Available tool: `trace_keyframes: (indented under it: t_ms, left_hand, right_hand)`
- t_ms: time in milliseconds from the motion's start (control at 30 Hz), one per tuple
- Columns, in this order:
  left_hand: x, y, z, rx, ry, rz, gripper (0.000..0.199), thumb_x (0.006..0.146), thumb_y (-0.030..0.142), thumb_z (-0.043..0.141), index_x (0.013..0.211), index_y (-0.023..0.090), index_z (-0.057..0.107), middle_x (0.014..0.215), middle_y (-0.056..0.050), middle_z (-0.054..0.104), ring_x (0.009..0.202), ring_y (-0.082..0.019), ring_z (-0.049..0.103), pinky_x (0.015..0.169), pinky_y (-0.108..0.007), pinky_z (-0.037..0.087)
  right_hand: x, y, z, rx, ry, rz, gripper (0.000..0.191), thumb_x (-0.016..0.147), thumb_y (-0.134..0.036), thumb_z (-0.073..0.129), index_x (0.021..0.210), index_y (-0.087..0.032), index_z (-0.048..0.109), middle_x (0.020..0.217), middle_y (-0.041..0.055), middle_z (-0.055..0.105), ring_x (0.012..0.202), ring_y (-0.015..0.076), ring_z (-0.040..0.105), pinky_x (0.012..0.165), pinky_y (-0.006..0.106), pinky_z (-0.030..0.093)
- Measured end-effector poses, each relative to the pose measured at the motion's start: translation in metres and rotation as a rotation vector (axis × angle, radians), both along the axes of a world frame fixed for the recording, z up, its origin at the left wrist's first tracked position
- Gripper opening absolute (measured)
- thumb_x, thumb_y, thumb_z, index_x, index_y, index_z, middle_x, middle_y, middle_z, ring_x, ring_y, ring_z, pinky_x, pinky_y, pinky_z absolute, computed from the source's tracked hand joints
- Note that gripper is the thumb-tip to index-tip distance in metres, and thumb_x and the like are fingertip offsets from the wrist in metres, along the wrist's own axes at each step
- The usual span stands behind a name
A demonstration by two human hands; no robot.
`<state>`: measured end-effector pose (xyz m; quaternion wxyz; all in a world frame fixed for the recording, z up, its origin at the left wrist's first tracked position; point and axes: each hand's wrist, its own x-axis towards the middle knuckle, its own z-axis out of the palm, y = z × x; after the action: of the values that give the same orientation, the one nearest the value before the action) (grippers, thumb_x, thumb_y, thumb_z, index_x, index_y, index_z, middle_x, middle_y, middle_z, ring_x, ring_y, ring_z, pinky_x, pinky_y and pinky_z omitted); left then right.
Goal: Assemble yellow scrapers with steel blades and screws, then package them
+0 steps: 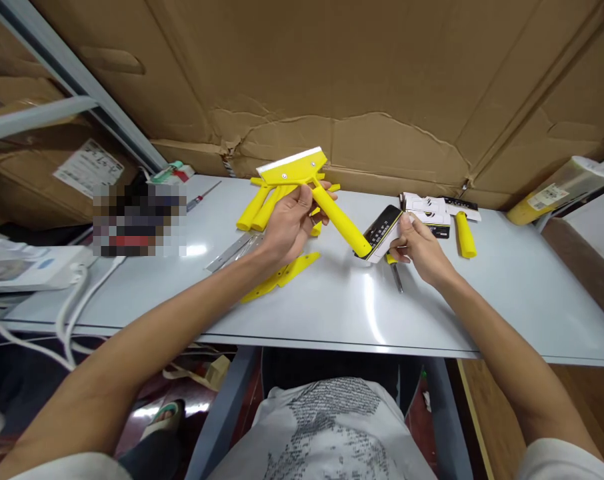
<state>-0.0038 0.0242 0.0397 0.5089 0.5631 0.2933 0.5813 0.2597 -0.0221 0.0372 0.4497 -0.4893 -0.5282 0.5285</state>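
Head view: the left hand [289, 223] grips the yellow scraper [339, 217] near its neck, blade head [293, 168] at 12 o'clock from that hand, handle slanting toward 4 o'clock. Over the desk [432, 327], the right hand [425, 250] pinches a black-and-white card [386, 228] at its 10 o'clock, behind the handle's end.

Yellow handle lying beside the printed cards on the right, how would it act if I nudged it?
The yellow handle would probably roll or slide, since it looks rounded and the table is glossy. Its plastic look suggests it's stiff and fairly light.
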Motion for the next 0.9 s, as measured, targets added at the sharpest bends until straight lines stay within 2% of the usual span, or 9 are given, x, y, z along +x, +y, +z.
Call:
trace_keyframes:
  t_ms: [100, 167, 267, 367, 433, 533, 633, 800, 900]
  left_hand:
    - [-0.001, 0.001, 0.000, -0.008, -0.021, 0.000, 0.061, 0.102, 0.078, 0.055, 0.113, 0.020, 0.071, 0.111, -0.014, 0.078, 0.100, -0.025, 0.073, 0.072, -0.033, 0.056]
    - [-0.001, 0.001, -0.001, -0.023, -0.042, 0.014, 0.059, 0.103, 0.075, 0.055, 0.114, 0.019, 0.071, 0.114, -0.015, 0.078, 0.102, -0.024, 0.073, 0.073, -0.033, 0.056]
    - [-0.003, 0.003, -0.002, -0.050, -0.067, 0.037, 0.056, 0.103, 0.073, 0.057, 0.115, 0.020, 0.070, 0.120, -0.015, 0.078, 0.104, -0.023, 0.072, 0.075, -0.032, 0.057]
    - [-0.004, 0.005, -0.003, -0.051, -0.058, 0.046, 0.056, 0.104, 0.073, 0.056, 0.116, 0.020, 0.069, 0.121, -0.015, 0.077, 0.105, -0.024, 0.072, 0.074, -0.032, 0.058]
    - [-0.005, 0.006, -0.003, -0.047, -0.058, 0.049, 0.055, 0.104, 0.072, 0.057, 0.115, 0.019, 0.069, 0.120, -0.015, 0.078, 0.105, -0.024, 0.073, 0.073, -0.032, 0.058]
    - [-0.005, 0.006, -0.003, -0.059, -0.080, 0.047, 0.053, 0.104, 0.070, 0.060, 0.114, 0.019, 0.068, 0.118, -0.016, 0.078, 0.103, -0.023, 0.073, 0.073, -0.032, 0.059]
    - [-0.001, 0.003, -0.004, -0.079, -0.127, 0.029, 0.049, 0.101, 0.067, 0.067, 0.111, 0.018, 0.068, 0.115, -0.014, 0.078, 0.099, -0.022, 0.074, 0.073, -0.031, 0.061]
    - [0.007, -0.004, -0.011, 0.016, -0.178, 0.079, 0.051, 0.087, 0.064, 0.086, 0.107, 0.021, 0.071, 0.105, -0.008, 0.079, 0.087, -0.020, 0.076, 0.072, -0.031, 0.065]
    - [0.009, -0.011, -0.012, 0.057, -0.083, 0.145, 0.054, 0.085, 0.070, 0.084, 0.102, 0.021, 0.072, 0.094, -0.006, 0.078, 0.080, -0.019, 0.077, 0.069, -0.029, 0.065]
  right_hand:
    - [-0.003, -0.003, 0.002, -0.042, 0.056, 0.022, 0.060, 0.086, -0.083, 0.070, 0.104, -0.029, 0.049, 0.069, -0.0050, 0.058, 0.055, 0.0144, 0.057, 0.047, 0.025, 0.031]
    - [-0.002, -0.004, 0.003, -0.040, 0.069, 0.052, 0.062, 0.087, -0.076, 0.075, 0.125, -0.033, 0.050, 0.066, -0.0082, 0.055, 0.050, 0.0132, 0.051, 0.046, 0.024, 0.029]
    - [0.002, -0.004, 0.003, 0.003, 0.059, 0.155, 0.097, 0.082, -0.060, 0.089, 0.157, -0.040, 0.031, 0.067, -0.0118, 0.051, 0.051, 0.0122, 0.047, 0.051, 0.025, 0.034]
    - [0.006, -0.003, 0.002, 0.015, 0.031, 0.263, 0.138, 0.061, -0.043, 0.105, 0.167, -0.040, 0.016, 0.085, -0.0085, 0.058, 0.074, 0.0153, 0.061, 0.068, 0.030, 0.050]
    - [0.007, -0.002, 0.002, 0.011, -0.009, 0.298, 0.147, 0.052, -0.032, 0.108, 0.168, -0.039, 0.017, 0.093, -0.0069, 0.059, 0.085, 0.0163, 0.062, 0.077, 0.032, 0.054]
    - [0.004, -0.002, 0.002, 0.016, -0.044, 0.318, 0.132, 0.057, -0.030, 0.106, 0.165, -0.033, 0.031, 0.088, -0.0075, 0.057, 0.082, 0.0151, 0.060, 0.078, 0.031, 0.054]
    - [-0.001, -0.003, 0.003, 0.078, -0.027, 0.261, 0.113, 0.065, -0.036, 0.103, 0.160, -0.028, 0.043, 0.087, -0.0048, 0.063, 0.085, 0.0170, 0.063, 0.081, 0.033, 0.056]
    - [-0.004, -0.003, -0.005, 0.228, -0.072, 0.140, 0.065, 0.085, -0.055, 0.087, 0.142, -0.029, 0.069, 0.120, 0.0070, 0.072, 0.085, 0.0198, 0.067, 0.068, 0.034, 0.060]
    - [-0.001, -0.001, -0.013, 0.281, -0.170, 0.131, 0.055, 0.101, -0.064, 0.062, 0.144, -0.030, 0.068, 0.135, 0.0092, 0.069, 0.113, 0.0274, 0.070, 0.076, 0.036, 0.064]
